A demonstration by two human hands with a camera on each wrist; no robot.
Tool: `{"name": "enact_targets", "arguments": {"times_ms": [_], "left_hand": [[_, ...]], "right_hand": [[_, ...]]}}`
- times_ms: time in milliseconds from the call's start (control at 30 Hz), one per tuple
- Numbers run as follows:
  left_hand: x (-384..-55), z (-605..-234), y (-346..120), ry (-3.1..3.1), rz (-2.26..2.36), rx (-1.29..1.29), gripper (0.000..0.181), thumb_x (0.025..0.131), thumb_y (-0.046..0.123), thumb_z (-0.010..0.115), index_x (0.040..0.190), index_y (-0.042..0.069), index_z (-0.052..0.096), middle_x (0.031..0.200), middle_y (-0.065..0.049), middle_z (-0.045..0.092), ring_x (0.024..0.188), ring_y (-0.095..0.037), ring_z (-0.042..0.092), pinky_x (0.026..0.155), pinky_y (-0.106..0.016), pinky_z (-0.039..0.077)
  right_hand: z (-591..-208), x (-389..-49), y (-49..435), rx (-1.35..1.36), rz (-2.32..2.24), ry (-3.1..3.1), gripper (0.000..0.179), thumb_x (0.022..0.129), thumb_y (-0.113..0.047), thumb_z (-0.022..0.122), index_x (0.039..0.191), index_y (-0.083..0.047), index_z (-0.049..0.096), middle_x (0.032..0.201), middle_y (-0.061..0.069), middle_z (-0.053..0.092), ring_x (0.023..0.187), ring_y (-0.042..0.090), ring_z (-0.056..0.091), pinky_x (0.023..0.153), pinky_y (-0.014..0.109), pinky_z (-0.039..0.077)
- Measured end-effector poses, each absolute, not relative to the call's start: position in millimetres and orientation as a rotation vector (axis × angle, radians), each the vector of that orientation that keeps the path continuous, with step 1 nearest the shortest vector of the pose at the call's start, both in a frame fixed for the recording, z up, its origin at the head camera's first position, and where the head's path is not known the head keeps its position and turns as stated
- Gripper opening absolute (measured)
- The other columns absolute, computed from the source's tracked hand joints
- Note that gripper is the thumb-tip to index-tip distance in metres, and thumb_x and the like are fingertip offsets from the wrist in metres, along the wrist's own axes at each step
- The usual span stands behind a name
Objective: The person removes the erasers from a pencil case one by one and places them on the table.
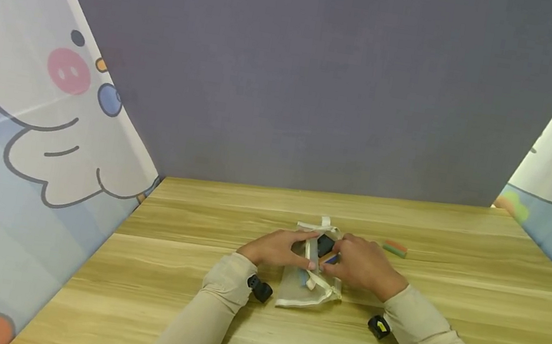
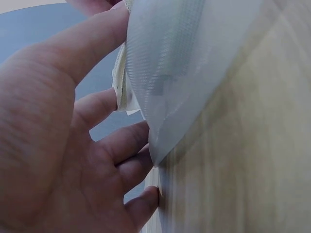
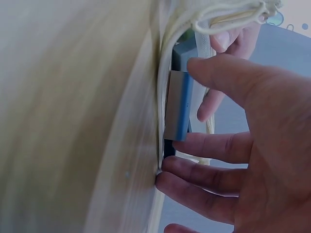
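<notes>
A see-through mesh zip pouch (image 1: 292, 293) with white trim lies on the table, its mouth gaping. My left hand (image 1: 279, 248) holds the pouch's edge; in the left wrist view its thumb and index finger (image 2: 99, 104) are at the zipper edge, with the mesh (image 2: 165, 63) beyond. My right hand (image 1: 365, 264) pinches a small orange-brown and blue block (image 3: 179, 104) between thumb and index finger, at the pouch opening. A black item (image 1: 325, 245) sits in the opening beside the block. Through the mesh show a light blue piece (image 1: 303, 278) and a pale piece (image 1: 310, 284).
An orange and green block (image 1: 395, 249) lies on the wooden table (image 1: 173, 287), right of the right hand. A grey panel (image 1: 295, 80) stands along the back edge. Cartoon-printed cloths (image 1: 5, 155) hang at both sides.
</notes>
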State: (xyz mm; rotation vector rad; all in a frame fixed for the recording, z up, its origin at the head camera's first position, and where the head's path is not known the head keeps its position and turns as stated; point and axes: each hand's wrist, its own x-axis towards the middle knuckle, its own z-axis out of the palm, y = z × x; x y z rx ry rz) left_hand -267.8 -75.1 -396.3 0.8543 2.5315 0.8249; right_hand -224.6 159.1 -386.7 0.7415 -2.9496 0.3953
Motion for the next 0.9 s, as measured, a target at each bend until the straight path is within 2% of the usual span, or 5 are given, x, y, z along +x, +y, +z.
{"name": "enact_targets", "arguments": {"times_ms": [200,400,900], "left_hand": [[-269.4,-397.4,-76.5,2.526,0.829,0.858,0.079,0.090,0.056,0.069,0.157,0.037,0.032,0.162,0.006,0.027,0.149,-0.021,0.023,0.115,-0.046,0.031],[-269.3,-397.4,-77.7,2.532,0.833,0.865,0.077,0.090,0.054,0.070,0.157,0.037,0.034,0.162,0.002,0.029,0.147,-0.022,0.029,0.113,-0.045,0.034],[-267.5,-397.2,-76.7,2.514,0.864,0.866,0.077,0.091,0.053,0.070,0.157,0.037,0.034,0.162,0.002,0.029,0.147,-0.022,0.029,0.113,-0.045,0.035]], "right_hand": [[-386.0,-225.4,158.5,0.746,0.384,-2.964,0.035,0.089,-0.047,0.074,0.098,-0.014,0.077,0.094,0.000,0.063,0.067,0.010,0.056,0.056,0.033,0.050],[-385.5,-226.3,160.0,0.770,0.428,-2.969,0.033,0.089,-0.043,0.073,0.102,-0.012,0.078,0.097,0.001,0.063,0.070,0.012,0.057,0.060,0.035,0.052],[-378.9,-224.7,168.6,0.917,0.415,-3.047,0.040,0.087,-0.027,0.076,0.123,-0.011,0.069,0.113,0.006,0.061,0.090,0.020,0.060,0.072,0.041,0.054]]}}
